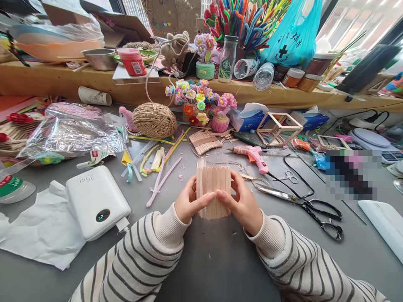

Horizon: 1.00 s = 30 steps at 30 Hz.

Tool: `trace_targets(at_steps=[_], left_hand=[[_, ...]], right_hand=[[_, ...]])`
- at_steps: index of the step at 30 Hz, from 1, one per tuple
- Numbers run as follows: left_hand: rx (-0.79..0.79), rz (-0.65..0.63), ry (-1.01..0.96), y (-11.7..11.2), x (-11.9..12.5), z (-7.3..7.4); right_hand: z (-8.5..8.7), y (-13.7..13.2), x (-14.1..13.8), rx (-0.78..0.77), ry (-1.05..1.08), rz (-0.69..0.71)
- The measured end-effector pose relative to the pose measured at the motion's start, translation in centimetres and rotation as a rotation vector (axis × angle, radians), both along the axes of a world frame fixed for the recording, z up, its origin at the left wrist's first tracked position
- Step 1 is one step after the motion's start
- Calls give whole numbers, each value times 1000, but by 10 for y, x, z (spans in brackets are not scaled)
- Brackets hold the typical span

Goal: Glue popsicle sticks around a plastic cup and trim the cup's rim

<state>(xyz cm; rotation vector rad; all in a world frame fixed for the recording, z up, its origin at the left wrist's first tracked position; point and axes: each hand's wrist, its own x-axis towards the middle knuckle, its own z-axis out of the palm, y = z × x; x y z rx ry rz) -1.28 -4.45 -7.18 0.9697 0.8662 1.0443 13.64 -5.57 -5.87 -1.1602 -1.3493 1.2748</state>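
Between my two hands is a small structure of popsicle sticks (214, 180), its sticks standing side by side with rounded ends up. A clear plastic edge shows behind its top. My left hand (192, 200) grips the left side, thumb pressed on the front face. From the right, my right hand (241, 200) holds it the same way, the two thumb tips almost meeting. My other fingers are partly hidden behind it. Beyond it lie a banded bundle of popsicle sticks (205, 142) and a pink hot glue gun (253, 157).
Right of my hands lie large black-handled scissors (302, 203) and small scissors (289, 177). A white power bank (97, 201) rests on white paper at left. Farther back are a twine ball (155, 120), pipe-cleaner flowers (192, 94) and a wooden stick frame (279, 128).
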Motion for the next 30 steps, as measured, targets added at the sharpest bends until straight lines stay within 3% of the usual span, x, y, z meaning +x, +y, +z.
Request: trace_targets(at_steps=[11,14,19,24,30], left_hand=[[21,-94,47,-6,1,5],[12,-44,35,-6,2,5],[9,-66,39,-6,3,4],[1,16,-1,-8,5,5],[4,-2,8,-9,6,5]], right_hand=[[13,16,-11,-68,-52,-193],[13,18,-13,-57,-43,-199],[13,16,-14,-27,-60,-211],[14,15,-14,-31,-59,-214],[15,16,-13,-48,-39,-193]])
